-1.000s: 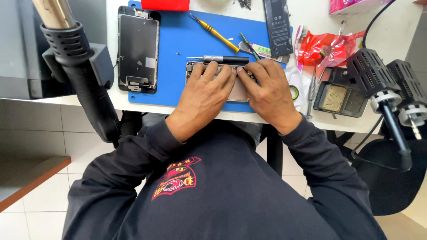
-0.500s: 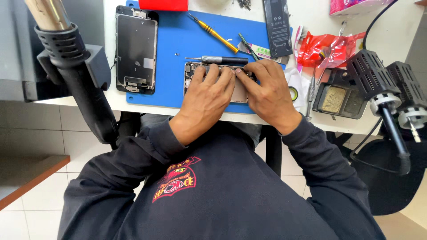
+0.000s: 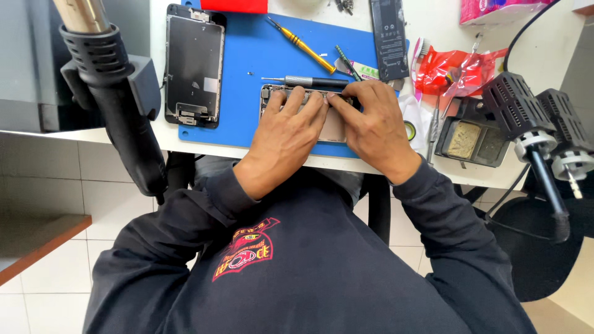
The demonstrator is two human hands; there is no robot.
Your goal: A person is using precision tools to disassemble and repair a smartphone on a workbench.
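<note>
White tabletop (image 3: pixel 433 25) is carrying a blue rectangular work mat (image 3: pixel 247 105), where an opened grey phone body (image 3: pixel 334 127) is lying near the front edge. Both hands are resting on it: left hand (image 3: pixel 288 133) is spreading flat fingers across it, right hand (image 3: pixel 371 124) is pressing curled fingertips against its upper edge. A black-backed detached screen panel (image 3: pixel 195 65) is lying well apart, left.

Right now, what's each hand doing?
Left hand: open, fingers flat on the opened phone.
Right hand: fingertips pressing the phone; nothing visibly gripped.
</note>
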